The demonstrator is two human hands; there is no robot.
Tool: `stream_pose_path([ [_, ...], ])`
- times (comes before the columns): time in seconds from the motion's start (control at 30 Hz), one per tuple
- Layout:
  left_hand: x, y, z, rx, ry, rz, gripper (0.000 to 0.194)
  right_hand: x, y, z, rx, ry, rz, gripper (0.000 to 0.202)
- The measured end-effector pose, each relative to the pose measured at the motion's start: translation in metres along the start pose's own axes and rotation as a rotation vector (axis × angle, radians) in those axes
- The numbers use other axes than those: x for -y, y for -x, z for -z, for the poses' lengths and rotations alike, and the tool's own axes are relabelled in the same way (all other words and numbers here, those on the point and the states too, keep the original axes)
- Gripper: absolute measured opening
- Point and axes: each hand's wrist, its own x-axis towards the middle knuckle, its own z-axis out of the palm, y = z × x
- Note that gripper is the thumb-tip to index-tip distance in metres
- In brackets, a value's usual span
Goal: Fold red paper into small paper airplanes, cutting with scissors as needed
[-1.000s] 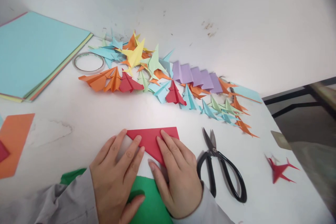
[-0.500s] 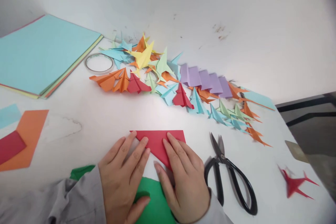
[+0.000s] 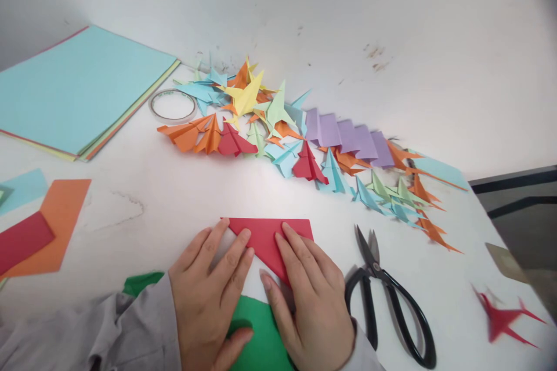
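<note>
The left hand (image 3: 213, 295) lay palm down in the lower centre of the frame, its fingers spread, with fingertips on the left point and lower edge of a folded red paper (image 3: 263, 236). The right hand (image 3: 311, 304) was also flat, its fingers close together on the paper's right part and its thumb held apart, below the slanting edge. The red paper sat on the white tabletop (image 3: 174, 185), just below the frame's centre, its long straight edge uppermost. A green sheet (image 3: 259, 342) showed between the hands at the bottom edge.

Right of the right hand, black-handled scissors (image 3: 375, 269) lay with blades slightly parted, pointing up the frame. At lower left, a red rectangle (image 3: 28, 240) overlapped an orange sheet (image 3: 72, 220).

Farther out, folded paper planes (image 3: 308, 162) ran from upper centre toward the right, beside a pleated purple strip (image 3: 348, 136). A tape roll (image 3: 174, 120) lay near their left end, and a stack of coloured sheets (image 3: 87, 87), light blue on top, filled the upper left. One red paper plane (image 3: 500, 319) was alone at lower right.
</note>
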Motion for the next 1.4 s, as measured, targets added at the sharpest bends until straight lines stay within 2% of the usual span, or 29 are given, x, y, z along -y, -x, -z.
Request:
stream_pose_path([
  [0.5, -0.001, 0.003, -0.002, -0.036, 0.01, 0.028, 0.053, 0.001, -0.001, 0.0, -0.003, 0.005, 0.004, 0.044],
  [0.9, 0.008, -0.005, 0.01, 0.103, 0.007, 0.018, 0.061, 0.002, -0.001, 0.001, -0.007, 0.003, -0.023, 0.043],
  [1.4, 0.014, -0.007, 0.01, 0.073, -0.017, -0.022, 0.063, 0.006, -0.002, 0.003, 0.007, 0.006, -0.067, 0.043],
])
